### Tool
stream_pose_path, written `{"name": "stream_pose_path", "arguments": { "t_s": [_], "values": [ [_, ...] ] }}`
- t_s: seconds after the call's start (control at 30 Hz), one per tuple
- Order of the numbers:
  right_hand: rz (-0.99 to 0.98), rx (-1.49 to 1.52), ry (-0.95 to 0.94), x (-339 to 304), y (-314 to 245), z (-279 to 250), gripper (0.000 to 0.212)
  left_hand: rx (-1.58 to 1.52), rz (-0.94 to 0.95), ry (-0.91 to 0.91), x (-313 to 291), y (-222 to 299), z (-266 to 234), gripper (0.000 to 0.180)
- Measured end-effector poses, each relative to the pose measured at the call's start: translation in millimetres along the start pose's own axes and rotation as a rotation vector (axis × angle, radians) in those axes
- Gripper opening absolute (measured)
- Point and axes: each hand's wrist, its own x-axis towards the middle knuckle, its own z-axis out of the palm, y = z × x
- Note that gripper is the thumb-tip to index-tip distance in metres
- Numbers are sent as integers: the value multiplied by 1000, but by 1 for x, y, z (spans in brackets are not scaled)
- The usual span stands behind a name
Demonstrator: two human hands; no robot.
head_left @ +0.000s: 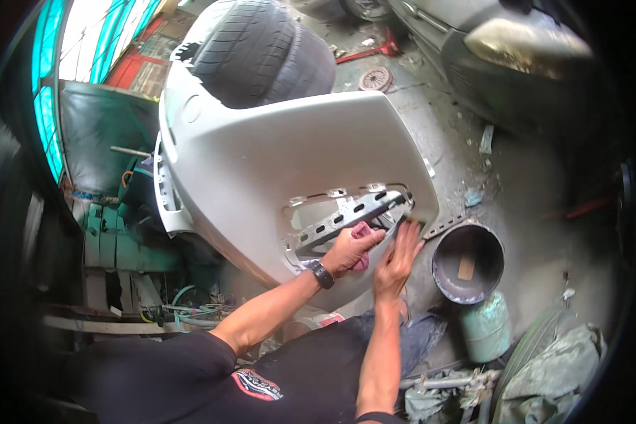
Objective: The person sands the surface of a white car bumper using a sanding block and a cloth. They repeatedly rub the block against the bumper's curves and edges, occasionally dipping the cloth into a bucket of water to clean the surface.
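A pale grey car bumper cover (297,141) fills the middle, with a long opening cut through its near side. A slotted metal bar (346,212) shows through that opening. My left hand (348,252), a dark watch on its wrist, is closed around a crumpled pink cloth (361,247) at the opening's near edge. Just right of it, my right hand (397,263) lies with fingers stretched forward against the edge of the cover. Something small and dark shows at its fingertips; what it is cannot be made out, and the palm side is hidden.
Worn tyres (251,53) stand against the cover's far side. To the right are a dark round bucket (468,300) and a green container (486,328). A parked car (473,63) occupies the far right; a red jack (385,48) and a brown disc (376,78) lie beyond the cover.
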Motion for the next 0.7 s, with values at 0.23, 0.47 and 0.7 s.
{"name": "stream_pose_path", "arguments": {
  "t_s": [0.23,0.47,0.7],
  "values": [
    [175,47,82,44,33,-11,47,-51,-37,-74,7,-8,7,34],
    [84,95,42,-12,-9,-4,53,-76,-11,-83,7,-18,10,34],
    [168,145,37,-26,-29,-1,52,-65,28,-59,11,-23,5,32]
  ]
}}
